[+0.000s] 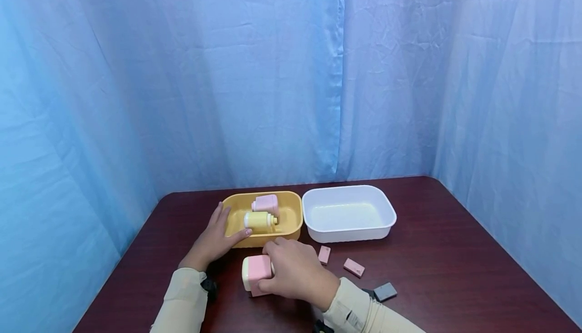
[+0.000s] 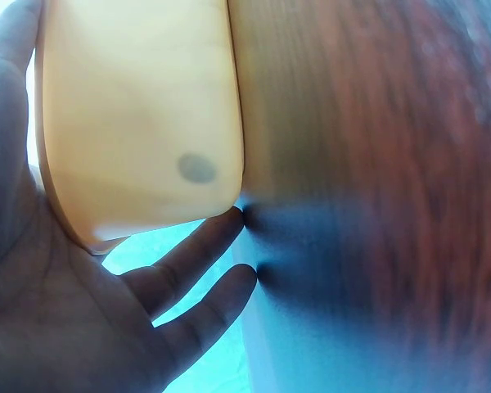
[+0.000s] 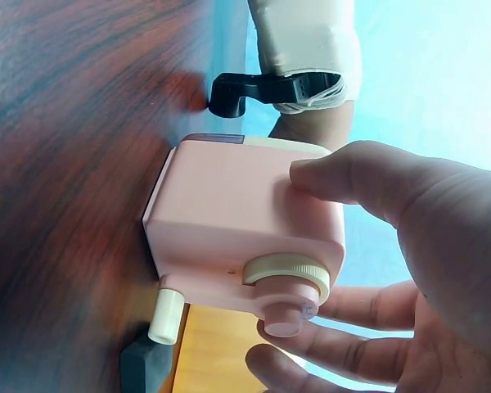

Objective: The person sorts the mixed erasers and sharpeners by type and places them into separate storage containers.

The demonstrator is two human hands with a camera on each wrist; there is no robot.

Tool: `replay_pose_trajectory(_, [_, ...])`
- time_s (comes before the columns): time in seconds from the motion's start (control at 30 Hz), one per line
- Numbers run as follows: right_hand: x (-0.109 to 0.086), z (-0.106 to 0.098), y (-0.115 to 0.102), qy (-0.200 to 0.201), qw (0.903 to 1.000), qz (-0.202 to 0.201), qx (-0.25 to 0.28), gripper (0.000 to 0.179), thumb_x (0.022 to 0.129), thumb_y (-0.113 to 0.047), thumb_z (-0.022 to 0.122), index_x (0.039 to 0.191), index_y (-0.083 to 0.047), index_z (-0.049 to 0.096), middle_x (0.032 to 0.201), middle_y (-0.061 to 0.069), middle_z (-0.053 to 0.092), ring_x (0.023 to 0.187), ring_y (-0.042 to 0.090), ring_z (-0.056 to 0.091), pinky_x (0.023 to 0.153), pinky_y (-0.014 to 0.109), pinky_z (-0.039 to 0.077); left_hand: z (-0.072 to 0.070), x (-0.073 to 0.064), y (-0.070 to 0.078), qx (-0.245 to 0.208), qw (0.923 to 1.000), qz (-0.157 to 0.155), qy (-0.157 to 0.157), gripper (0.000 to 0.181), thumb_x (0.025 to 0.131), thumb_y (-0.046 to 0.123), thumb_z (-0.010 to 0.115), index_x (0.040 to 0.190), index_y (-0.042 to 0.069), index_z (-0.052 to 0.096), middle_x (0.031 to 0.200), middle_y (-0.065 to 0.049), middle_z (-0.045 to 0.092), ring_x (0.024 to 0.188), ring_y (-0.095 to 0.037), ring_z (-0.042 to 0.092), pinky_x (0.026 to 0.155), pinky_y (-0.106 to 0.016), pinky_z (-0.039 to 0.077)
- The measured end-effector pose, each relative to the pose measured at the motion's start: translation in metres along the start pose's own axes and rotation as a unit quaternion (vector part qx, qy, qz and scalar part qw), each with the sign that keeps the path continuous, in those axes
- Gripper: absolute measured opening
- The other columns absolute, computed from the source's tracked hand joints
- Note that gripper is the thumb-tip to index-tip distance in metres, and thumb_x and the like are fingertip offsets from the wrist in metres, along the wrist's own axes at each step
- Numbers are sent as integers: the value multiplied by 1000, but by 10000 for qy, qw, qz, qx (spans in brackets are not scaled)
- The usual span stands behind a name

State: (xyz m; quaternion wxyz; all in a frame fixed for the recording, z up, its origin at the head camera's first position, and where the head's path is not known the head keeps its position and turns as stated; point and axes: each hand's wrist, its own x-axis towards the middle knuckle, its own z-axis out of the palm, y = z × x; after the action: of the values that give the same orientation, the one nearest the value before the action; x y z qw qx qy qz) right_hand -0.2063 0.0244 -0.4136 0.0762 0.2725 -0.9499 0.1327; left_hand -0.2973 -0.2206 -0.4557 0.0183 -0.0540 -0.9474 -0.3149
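The table bears a yellow tub, white tub and blocks.

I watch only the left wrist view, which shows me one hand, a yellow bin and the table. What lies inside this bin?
Observer: Two things lie in the yellow bin: a pale pink item and a yellow item.
Operator: Thank you. And the right hand, does it hold something?
Observer: Yes, it grips a pink boxy item with cream parts.
Operator: Is there also another bin on the table?
Observer: Yes, a white bin stands to the right of the yellow one.
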Motion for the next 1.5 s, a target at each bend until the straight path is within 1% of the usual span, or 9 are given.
replay_pose_trajectory(0.17, [2,0,0,2,10000,-48,-62,41,72,-54,83,98,-27,68,86,-12,59,72,6,53,51,29,40,-1,0,0,-39,10000,-13,5,116,83,79,65,167,16,16,175,-10,-1,150,-43,34,111,-66,40])
replay_pose_trajectory(0.4, [1,1,1,7,9999,-90,-143,40,72,-55,82,95,-26,68,84,-12,57,73,8,54,51,30,40,0,2,-2,24,10000,-53,3,117,82,80,64,167,16,16,175,-10,-1,149,-43,35,111,-66,41])
replay_pose_trajectory(0.53, [1,2,3,61,9997,-123,-199,41,71,-57,82,89,-26,64,82,-11,56,71,8,54,50,30,40,1,2,-2,46,10000,-83,-2,117,82,81,63,167,16,16,175,-10,-2,149,-43,35,111,-67,41])
replay_pose_trajectory(0.67, [2,1,5,46,9998,-125,-160,42,70,-58,81,88,-26,62,83,-12,56,71,7,54,50,31,40,1,2,-1,52,10000,-78,15,117,82,81,64,167,16,16,175,-10,-1,150,-43,34,111,-67,41])
replay_pose_trajectory(0.83, [2,0,4,41,9998,-115,-132,41,69,-57,81,87,-26,61,80,-13,56,69,6,53,49,31,39,1,2,-1,40,10000,-62,19,117,82,80,64,167,16,16,175,-10,-1,150,-42,34,111,-66,41])
replay_pose_trajectory(1.1, [2,1,3,101,9995,-205,-238,36,68,-57,80,79,-27,62,80,-13,58,69,7,54,48,31,38,1,1,-2,-21,10000,-56,11,117,82,81,64,167,16,16,175,-10,-2,150,-42,33,112,-66,40])
replay_pose_trajectory(1.3, [2,0,3,70,9994,-252,-237,37,70,-60,79,81,-27,66,80,-13,60,71,7,54,49,30,39,2,1,-3,-5,10000,-72,-8,118,81,82,63,167,17,15,175,-9,-2,150,-43,33,111,-66,40])
replay_pose_trajectory(1.5, [1,0,3,147,9991,-278,-287,38,70,-61,79,82,-28,66,78,-14,59,70,7,54,48,30,38,3,2,-5,8,10000,1,30,118,81,83,62,167,17,17,175,-10,-1,150,-43,34,111,-66,41])
